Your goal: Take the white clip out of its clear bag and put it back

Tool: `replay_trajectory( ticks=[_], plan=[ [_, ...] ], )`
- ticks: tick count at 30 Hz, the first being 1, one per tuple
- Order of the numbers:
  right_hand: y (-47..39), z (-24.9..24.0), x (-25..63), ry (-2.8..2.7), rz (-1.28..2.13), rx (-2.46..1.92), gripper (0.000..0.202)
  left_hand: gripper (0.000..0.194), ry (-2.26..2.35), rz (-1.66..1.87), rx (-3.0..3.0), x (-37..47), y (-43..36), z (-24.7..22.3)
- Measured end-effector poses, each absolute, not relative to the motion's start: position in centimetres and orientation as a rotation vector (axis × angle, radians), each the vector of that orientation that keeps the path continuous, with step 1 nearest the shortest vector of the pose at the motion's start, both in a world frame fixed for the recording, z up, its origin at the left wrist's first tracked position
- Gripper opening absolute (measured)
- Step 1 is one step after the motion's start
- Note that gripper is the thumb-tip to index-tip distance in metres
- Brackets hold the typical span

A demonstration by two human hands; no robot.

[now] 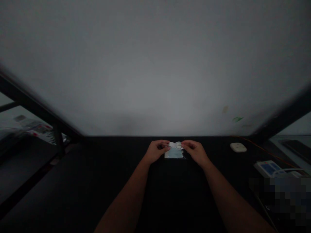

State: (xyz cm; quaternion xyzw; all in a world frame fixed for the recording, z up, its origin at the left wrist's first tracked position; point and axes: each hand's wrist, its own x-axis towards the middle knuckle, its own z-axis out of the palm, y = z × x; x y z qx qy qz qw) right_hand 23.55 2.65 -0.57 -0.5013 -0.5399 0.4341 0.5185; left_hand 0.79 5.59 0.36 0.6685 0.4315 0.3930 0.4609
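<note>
One pale, white-topped packet [174, 153]; the left hand [155, 152] pinches its upper left edge, the right hand [195, 151] its upper right, fingers narrowed on it; black tabletop [175, 187] around.

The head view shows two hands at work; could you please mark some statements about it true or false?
1. The left hand and right hand both touch the white piece. True.
2. The work surface is white. False: the tabletop is black.
3. The rounded white object lies right of both hands. True.
4. A green wall mark appears left of the hands. False: the green mark is to their right.
</note>
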Motion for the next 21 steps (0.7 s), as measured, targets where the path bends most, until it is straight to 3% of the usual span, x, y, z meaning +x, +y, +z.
replay_trajectory(
  ticks=[9, 15, 21],
  plan=[
    [2.49, -0.75, 24.07, -1.343, 1.102, -1.18, 0.036, 0.028, 1.072, 0.936, 1.671, 0.97, 5.73, 0.28],
    [2.5, -1.02, 24.18, -1.503, 0.918, -1.321, 0.044, 0.034, 1.084, 0.913, 1.669, 1.0, 5.65, 0.27],
    [2.39, -0.46, 23.74, -1.522, 0.884, -1.323, 0.04, 0.033, 1.123, 0.925, 1.749, 1.22, 5.51, 0.44]
  ],
)
